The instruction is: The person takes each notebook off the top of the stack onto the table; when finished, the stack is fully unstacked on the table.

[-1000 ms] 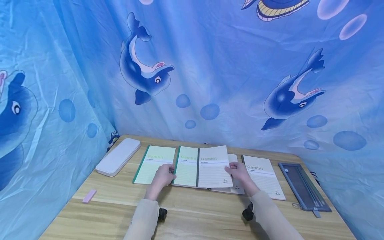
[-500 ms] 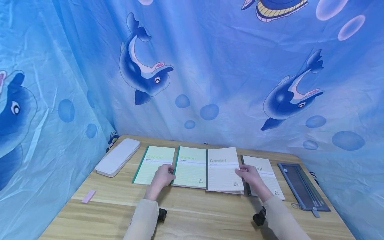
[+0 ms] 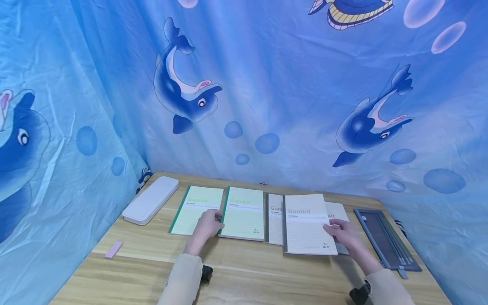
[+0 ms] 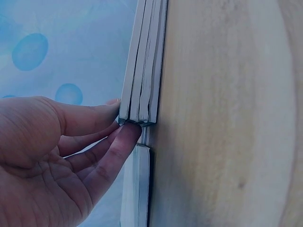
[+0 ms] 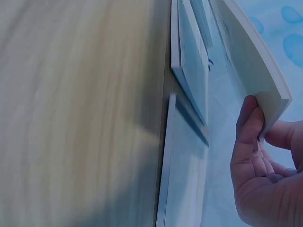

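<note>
Several "Gambit" notebooks lie in a row on the wooden table. My left hand rests where the two green notebooks meet. In the left wrist view its fingertips press the corner of a notebook stack. My right hand pinches the lower right corner of a grey-spined notebook and holds it tilted up off the table. In the right wrist view, finger and thumb clamp that corner. This notebook overlaps another grey one and partly hides a third.
A white pencil case lies at the back left and a pink eraser near the left edge. A dark grey zip pouch sits at the right edge. Blue dolphin-print cloth hangs close behind and at both sides.
My right hand carried the grey-spined notebook rightward, off the second green notebook and over the rightmost one, uncovering another grey notebook. The left hand stayed put.
</note>
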Tool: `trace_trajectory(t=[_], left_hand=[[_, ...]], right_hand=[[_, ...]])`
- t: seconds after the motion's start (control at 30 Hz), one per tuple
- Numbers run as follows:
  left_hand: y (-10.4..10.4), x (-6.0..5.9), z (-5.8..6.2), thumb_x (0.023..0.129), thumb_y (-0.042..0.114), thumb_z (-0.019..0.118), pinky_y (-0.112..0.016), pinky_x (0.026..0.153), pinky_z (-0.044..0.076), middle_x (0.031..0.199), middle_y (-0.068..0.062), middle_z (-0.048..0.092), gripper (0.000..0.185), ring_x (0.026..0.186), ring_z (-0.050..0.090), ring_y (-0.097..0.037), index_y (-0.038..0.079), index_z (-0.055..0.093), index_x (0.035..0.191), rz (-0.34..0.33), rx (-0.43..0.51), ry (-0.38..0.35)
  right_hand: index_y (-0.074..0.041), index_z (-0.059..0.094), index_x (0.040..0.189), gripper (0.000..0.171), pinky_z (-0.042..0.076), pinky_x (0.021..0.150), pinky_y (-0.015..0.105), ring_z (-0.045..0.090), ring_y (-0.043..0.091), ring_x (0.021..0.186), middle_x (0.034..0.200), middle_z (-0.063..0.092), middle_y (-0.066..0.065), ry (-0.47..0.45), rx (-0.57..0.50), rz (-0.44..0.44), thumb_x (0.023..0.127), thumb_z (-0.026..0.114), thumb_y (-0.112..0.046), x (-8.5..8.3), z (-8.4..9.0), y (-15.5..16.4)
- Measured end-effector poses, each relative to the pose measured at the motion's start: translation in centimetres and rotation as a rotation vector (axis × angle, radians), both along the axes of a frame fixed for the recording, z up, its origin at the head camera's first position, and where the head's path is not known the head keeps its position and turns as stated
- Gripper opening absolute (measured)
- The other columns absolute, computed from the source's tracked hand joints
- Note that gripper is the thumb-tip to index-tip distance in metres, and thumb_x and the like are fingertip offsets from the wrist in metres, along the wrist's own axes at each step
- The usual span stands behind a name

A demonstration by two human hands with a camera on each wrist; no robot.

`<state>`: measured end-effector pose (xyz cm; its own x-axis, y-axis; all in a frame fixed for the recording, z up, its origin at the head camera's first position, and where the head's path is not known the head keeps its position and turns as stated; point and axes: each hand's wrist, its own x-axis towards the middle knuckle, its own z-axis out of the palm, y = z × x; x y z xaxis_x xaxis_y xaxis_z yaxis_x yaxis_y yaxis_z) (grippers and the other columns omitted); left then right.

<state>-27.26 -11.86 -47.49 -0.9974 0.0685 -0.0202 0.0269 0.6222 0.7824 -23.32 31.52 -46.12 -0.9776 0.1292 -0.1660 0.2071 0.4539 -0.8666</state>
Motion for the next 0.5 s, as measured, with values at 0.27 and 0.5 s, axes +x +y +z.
trace_trajectory(t=[0.27, 0.5], left_hand=[[-0.1, 0.0, 0.1, 0.083, -0.003, 0.073, -0.046, 0.087, 0.054, 0.104, -0.019, 0.068, 0.039, 0.100, 0.065, -0.034, -0.012, 0.063, 0.119, 0.004, -0.013, 0.009], [0.0, 0.0, 0.0, 0.084, -0.003, 0.072, -0.046, 0.088, 0.054, 0.106, -0.018, 0.068, 0.039, 0.101, 0.065, -0.034, -0.011, 0.062, 0.120, 0.000, -0.009, -0.004]], right_hand=[[0.018, 0.039, 0.136, 0.063, 0.055, 0.071, 0.032, 0.064, 0.016, 0.082, 0.097, 0.068, 0.009, -0.046, 0.032, -0.025, 0.098, 0.064, -0.025, 3.0, 0.6, 3.0], [0.023, 0.030, 0.140, 0.080, 0.057, 0.077, 0.037, 0.065, 0.017, 0.089, 0.101, 0.069, 0.009, -0.115, 0.021, -0.034, 0.096, 0.067, -0.033, 5.7, 0.5, 5.6]])
